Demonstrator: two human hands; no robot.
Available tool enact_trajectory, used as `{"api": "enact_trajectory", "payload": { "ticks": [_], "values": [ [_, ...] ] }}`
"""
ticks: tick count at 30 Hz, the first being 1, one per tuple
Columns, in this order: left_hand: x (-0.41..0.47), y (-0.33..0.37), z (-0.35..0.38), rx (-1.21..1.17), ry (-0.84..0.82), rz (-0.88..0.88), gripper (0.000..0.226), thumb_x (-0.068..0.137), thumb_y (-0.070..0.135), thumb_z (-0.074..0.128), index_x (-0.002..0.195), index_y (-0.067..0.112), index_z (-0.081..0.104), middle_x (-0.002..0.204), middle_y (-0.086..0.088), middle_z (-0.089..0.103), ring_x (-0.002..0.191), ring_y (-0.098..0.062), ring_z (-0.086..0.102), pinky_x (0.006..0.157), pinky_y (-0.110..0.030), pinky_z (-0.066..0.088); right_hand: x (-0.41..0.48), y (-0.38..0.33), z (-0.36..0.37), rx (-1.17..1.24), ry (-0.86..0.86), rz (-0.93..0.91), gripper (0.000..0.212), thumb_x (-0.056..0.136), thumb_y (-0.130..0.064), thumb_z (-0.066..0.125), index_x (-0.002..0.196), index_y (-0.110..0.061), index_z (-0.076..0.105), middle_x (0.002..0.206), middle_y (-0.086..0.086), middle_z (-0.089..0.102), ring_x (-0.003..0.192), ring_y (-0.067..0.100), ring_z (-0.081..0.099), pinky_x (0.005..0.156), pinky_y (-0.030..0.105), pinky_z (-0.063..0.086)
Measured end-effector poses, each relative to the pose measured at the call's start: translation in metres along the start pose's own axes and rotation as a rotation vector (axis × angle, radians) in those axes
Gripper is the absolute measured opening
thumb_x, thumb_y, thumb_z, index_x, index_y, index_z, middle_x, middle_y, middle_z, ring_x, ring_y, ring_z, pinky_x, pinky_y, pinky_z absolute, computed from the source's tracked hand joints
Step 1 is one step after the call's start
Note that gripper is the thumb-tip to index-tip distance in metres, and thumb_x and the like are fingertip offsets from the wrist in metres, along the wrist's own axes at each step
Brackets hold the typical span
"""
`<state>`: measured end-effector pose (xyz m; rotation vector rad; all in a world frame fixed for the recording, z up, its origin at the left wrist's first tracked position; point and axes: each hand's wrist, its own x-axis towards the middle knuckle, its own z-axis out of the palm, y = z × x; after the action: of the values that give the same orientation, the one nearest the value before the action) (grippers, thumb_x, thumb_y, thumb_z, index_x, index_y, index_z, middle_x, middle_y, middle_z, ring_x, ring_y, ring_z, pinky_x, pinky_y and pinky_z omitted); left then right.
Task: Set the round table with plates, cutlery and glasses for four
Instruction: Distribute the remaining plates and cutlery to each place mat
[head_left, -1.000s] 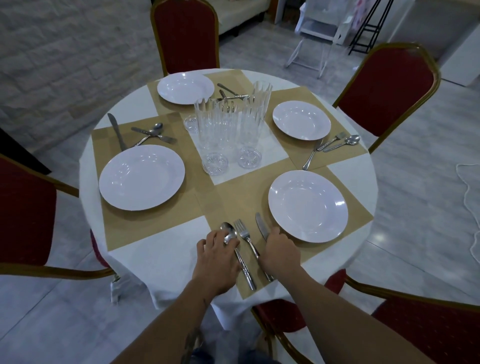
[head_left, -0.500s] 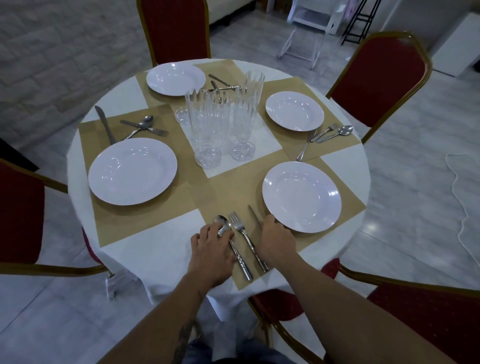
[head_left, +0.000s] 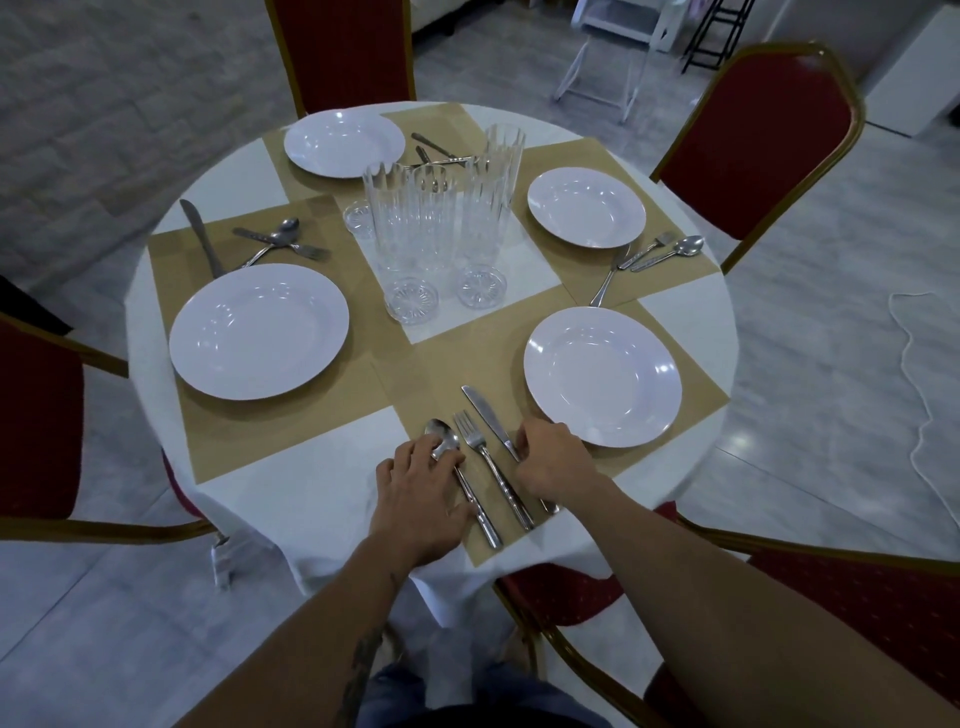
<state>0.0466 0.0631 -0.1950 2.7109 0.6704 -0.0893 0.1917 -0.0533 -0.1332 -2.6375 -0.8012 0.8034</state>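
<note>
The round table (head_left: 291, 499) has a white cloth and tan placemats. Four white plates lie on it: near right (head_left: 602, 376), left (head_left: 258, 331), far (head_left: 344, 143) and far right (head_left: 587, 208). Several tall clear glasses (head_left: 441, 218) stand bunched at the centre. A spoon (head_left: 441, 434), a fork (head_left: 475, 441) and a knife (head_left: 483, 410) lie side by side left of the near right plate. My left hand (head_left: 421, 499) rests its fingers on the spoon's bowl. My right hand (head_left: 550, 462) pinches the knife's handle, and the blade shows beyond my fingers.
Loose cutlery lies by the left plate (head_left: 280, 241), the far plate (head_left: 441, 150) and the far right plate (head_left: 654, 254). Red chairs stand at the far side (head_left: 343, 47), right (head_left: 758, 135), left (head_left: 36, 426) and near right (head_left: 857, 597). A white cord (head_left: 914, 395) trails on the floor.
Both hands stay on the near cutlery. More of the knife's blade shows beyond my right hand, and the three pieces lie more evenly side by side. My view has tilted slightly.
</note>
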Motion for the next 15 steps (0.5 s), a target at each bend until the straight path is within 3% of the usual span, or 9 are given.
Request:
{"api": "enact_trajectory", "payload": {
  "ticks": [3,8,15],
  "values": [
    [0.000,0.003,0.000,0.001,0.003,-0.008,0.062,0.079,0.059,0.053,0.135,0.031,0.046,0.147,0.000,0.033,0.134,-0.023,0.029,0.109,-0.043,0.027,0.001,0.001,0.001,-0.042,0.004,-0.005,0.025,0.090,-0.029,0.062,0.102,-0.008,0.060,0.095,0.008,0.064,0.085,0.024,0.059,0.080,0.037,0.053],
    [-0.002,0.006,0.002,-0.009,0.028,-0.016,0.060,0.077,0.055,0.057,0.131,0.029,0.049,0.145,-0.001,0.036,0.132,-0.025,0.032,0.106,-0.044,0.029,0.003,0.008,0.002,-0.062,-0.005,0.029,0.015,0.085,-0.019,0.065,0.095,-0.009,0.061,0.076,-0.002,0.052,0.081,0.023,0.058,0.074,0.033,0.052],
    [-0.002,0.008,0.002,-0.022,0.019,-0.032,0.061,0.078,0.053,0.056,0.133,0.028,0.047,0.147,-0.001,0.034,0.134,-0.025,0.030,0.108,-0.044,0.029,0.005,0.007,0.002,-0.089,0.054,0.015,0.019,0.086,-0.017,0.060,0.103,-0.011,0.055,0.087,0.003,0.051,0.081,0.024,0.053,0.071,0.033,0.046]
  ]
}}
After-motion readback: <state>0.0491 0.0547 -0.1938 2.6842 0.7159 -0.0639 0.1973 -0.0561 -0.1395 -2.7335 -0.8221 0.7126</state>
